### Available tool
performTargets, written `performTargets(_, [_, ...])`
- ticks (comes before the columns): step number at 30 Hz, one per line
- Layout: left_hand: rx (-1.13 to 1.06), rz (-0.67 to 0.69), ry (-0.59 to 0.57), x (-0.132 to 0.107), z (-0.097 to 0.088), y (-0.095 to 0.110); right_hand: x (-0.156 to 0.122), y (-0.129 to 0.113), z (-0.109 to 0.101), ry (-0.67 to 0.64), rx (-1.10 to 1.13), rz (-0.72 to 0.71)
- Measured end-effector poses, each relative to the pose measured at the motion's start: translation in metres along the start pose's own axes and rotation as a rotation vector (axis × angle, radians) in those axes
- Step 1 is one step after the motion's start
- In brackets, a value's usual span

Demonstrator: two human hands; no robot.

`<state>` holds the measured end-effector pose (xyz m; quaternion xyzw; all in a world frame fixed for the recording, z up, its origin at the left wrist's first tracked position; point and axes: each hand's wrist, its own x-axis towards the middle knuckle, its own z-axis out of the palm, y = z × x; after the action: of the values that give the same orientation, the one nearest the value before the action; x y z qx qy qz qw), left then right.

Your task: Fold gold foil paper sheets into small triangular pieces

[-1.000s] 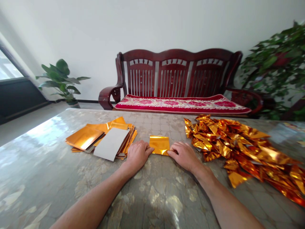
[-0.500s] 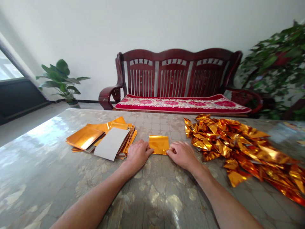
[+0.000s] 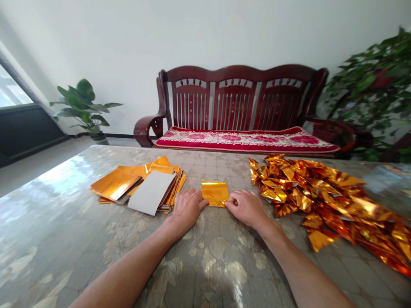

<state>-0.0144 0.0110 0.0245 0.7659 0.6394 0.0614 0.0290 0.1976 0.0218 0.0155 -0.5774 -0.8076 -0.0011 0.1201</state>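
Left hand (image 3: 189, 206) and right hand (image 3: 247, 206) have shifted only slightly since the earlier frame; the bright band along the near edge of the gold foil sheet (image 3: 214, 194) no longer shows, and its right near corner now appears gathered. The sheet lies on the desk (image 3: 48, 222) between both hands. Current step, as judged: shaping the near edge and corners. Right fingers are closed on the right near corner; left fingers meet the left near corner, but whether they pinch or press cannot be told. Continued shaping calls for even control of both corners without tearing the thin foil. Beside the left hand sits the foil paper stack (image 3: 117, 184), a grey-backed sheet (image 3: 150, 192) on top. Near the right hand spreads the folded foil pile (image 3: 298, 184), with clear plastic wrap (image 3: 382, 177) beyond. Stack and pile limit sideways clearance; nothing obstructs the sheet itself.
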Motion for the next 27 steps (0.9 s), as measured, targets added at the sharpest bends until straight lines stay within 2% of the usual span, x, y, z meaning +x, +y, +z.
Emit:
performTargets(4, [-0.01, 0.011, 0.016, -0.001, 0.0, -0.001, -0.001, 0.0, 0.0, 0.0, 0.005, 0.007])
performTargets(8, [-0.022, 0.013, 0.119, -0.004, 0.002, -0.001, -0.002, -0.001, 0.001, 0.012, 0.005, 0.016])
performTargets(12, [-0.073, 0.168, 0.172, -0.006, 0.01, -0.003, -0.004, -0.002, 0.001, 0.029, -0.008, 0.02])
performTargets(18, [-0.117, 0.406, 0.121, -0.009, 0.018, -0.005, -0.005, -0.002, 0.001, 0.047, 0.009, 0.01])
performTargets(27, [0.018, 0.445, 0.045, -0.022, 0.011, 0.0, -0.005, -0.002, 0.003, 0.066, 0.038, 0.013])
